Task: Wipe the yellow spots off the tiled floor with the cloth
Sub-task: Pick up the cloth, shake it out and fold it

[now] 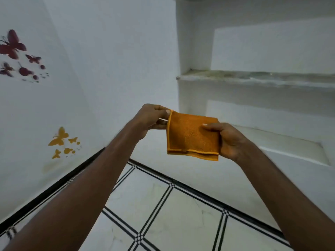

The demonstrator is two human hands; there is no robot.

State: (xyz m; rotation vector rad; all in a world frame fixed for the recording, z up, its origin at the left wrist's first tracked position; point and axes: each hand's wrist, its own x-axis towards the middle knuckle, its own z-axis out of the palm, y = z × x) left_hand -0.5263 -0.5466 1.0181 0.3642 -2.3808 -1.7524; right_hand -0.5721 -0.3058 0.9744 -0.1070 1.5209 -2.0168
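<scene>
An orange folded cloth (188,135) hangs in the air in front of me, well above the floor. My left hand (152,117) pinches its upper left corner. My right hand (229,140) grips its right edge, thumb across the front. The white tiled floor (159,201) with black line borders lies below my outstretched arms. No yellow spots show on the visible tiles.
White walls meet in a corner ahead. Built-in white wall shelves (253,78) stand at the right, one with a worn stone ledge. Dark red butterfly stickers (16,51) and yellow butterfly stickers (62,142) are on the left wall. A black skirting (54,185) runs along the floor's edge.
</scene>
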